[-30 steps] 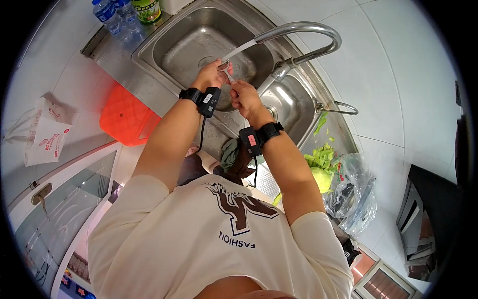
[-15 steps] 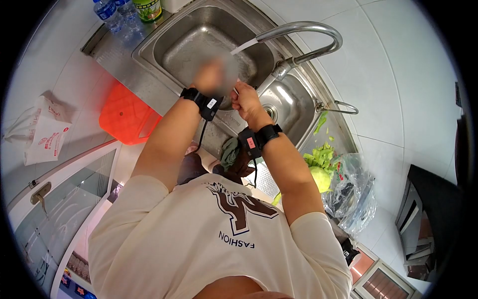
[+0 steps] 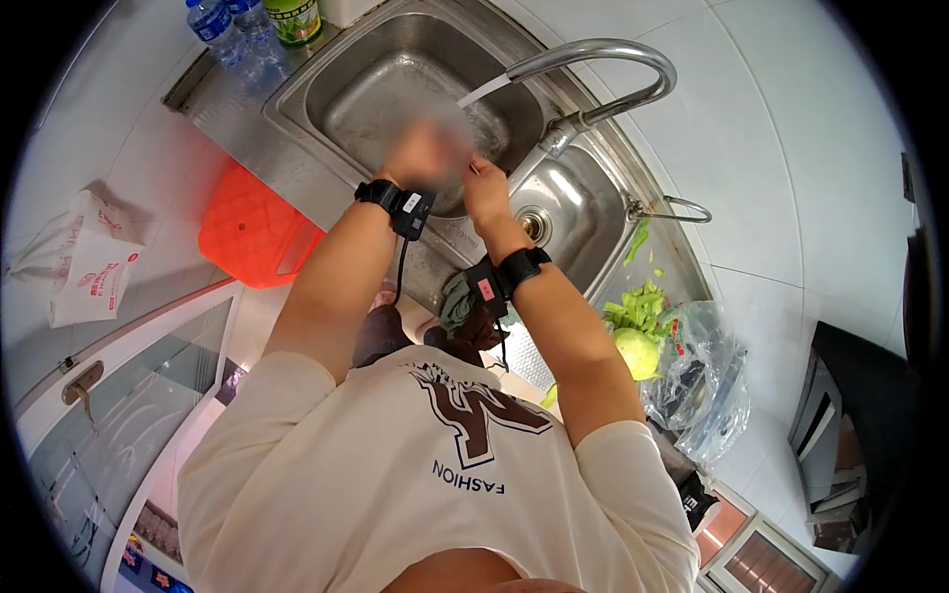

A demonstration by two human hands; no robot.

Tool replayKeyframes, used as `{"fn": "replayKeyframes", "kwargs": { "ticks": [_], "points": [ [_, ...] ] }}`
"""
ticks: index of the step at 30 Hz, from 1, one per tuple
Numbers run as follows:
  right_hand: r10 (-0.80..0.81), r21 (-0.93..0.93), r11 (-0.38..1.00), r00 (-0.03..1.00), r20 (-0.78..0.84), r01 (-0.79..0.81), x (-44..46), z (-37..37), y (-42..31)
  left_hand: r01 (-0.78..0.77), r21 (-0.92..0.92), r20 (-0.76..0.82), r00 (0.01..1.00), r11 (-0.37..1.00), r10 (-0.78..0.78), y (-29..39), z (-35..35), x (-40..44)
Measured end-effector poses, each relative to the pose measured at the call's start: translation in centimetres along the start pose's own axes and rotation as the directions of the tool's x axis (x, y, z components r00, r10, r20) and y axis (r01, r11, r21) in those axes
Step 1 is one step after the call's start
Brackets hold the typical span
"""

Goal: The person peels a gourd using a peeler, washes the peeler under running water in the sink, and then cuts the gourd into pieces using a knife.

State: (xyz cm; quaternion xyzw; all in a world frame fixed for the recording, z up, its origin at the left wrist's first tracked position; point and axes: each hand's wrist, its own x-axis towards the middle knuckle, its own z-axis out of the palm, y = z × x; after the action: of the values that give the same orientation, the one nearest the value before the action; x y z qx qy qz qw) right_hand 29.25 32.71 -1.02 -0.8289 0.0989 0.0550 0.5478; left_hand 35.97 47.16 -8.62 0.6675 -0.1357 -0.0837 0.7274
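Observation:
Over the near edge of the larger sink basin (image 3: 341, 94), my left hand (image 3: 415, 158) is covered by a blurred patch, so its fingers and anything in them cannot be made out. My right hand (image 3: 486, 188) is close beside it, fingers closed around something small, of which only a dark sliver shows at the fingertips. Water (image 3: 484, 91) runs from the curved faucet (image 3: 633, 51) into the basin, just beyond both hands. Each wrist wears a black strap with a small device on it.
A smaller basin (image 3: 568, 212) with a drain adjoins on the right. Pale green vegetable (image 3: 636, 353), cut green pieces (image 3: 638, 308) and a clear plastic bag (image 3: 707, 395) lie to its near right. Water bottles (image 3: 217, 30) stand far left; an orange-red stool (image 3: 247, 232) is below the counter.
My right hand has turned and shifted slightly, its fingertips now nearer the blurred patch. The right forearm has moved a little left. My left hand stays almost in place while the water keeps running.

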Motion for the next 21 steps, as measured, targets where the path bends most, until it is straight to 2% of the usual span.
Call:
{"fn": "replayKeyframes", "kwargs": {
  "ticks": [3,4,6,7,9,10,12,16,18,19,21],
  "points": [
    [0.021,0.051,0.998,0.999,0.038,-0.023,-0.4,0.0,0.1,-0.158,0.099,-0.001,0.987,0.982,0.159,-0.4,0.0,0.0],
    [0.022,0.051,0.998,0.999,0.037,-0.024,-0.6,-0.1,0.0,-0.153,0.033,0.021,0.988,0.988,0.152,0.2,0.1,-0.2],
    [0.158,0.054,0.986,0.986,0.046,-0.161,-0.7,-0.6,-0.4,-0.145,-0.035,0.045,0.988,0.989,0.147,2.0,0.4,-0.6],
    [0.159,0.053,0.986,0.986,0.045,-0.161,-0.6,-0.7,-0.1,-0.003,-0.195,-0.007,1.0,0.981,0.001,3.0,0.7,-0.6],
    [0.104,0.135,0.985,0.994,0.023,-0.106,-0.6,-0.9,-0.1,0.128,-0.356,-0.034,0.988,0.926,-0.15,3.1,0.6,-0.5],
    [0.104,0.134,0.985,0.994,0.022,-0.106,-0.7,-1.2,-0.4,0.077,-0.238,-0.013,0.997,0.968,-0.082,2.7,0.1,-0.1],
    [0.261,0.158,0.945,0.953,0.156,-0.285,-0.6,-2.3,-1.5,0.018,-0.117,0.015,1.0,0.993,-0.016,2.1,-0.4,0.0],
    [0.29,0.285,0.891,0.925,0.244,-0.354,0.3,-3.0,-3.5,-0.142,0.077,0.088,0.987,0.987,0.135,0.8,-1.1,0.7],
    [0.349,0.44,0.758,0.869,0.35,-0.481,2.1,-2.9,-3.7,-0.205,0.126,0.13,0.973,0.971,0.188,-0.6,-1.3,0.9],
    [0.346,0.442,0.757,0.869,0.353,-0.481,3.0,-2.7,-3.8,-0.152,0.09,0.157,0.978,0.984,0.137,-0.2,-1.1,0.7],
    [0.456,0.581,0.554,0.801,0.388,-0.596,5.0,-2.3,-4.0,-0.101,0.059,0.183,0.979,0.993,0.088,0.6,-0.5,0.1]
  ]
}}
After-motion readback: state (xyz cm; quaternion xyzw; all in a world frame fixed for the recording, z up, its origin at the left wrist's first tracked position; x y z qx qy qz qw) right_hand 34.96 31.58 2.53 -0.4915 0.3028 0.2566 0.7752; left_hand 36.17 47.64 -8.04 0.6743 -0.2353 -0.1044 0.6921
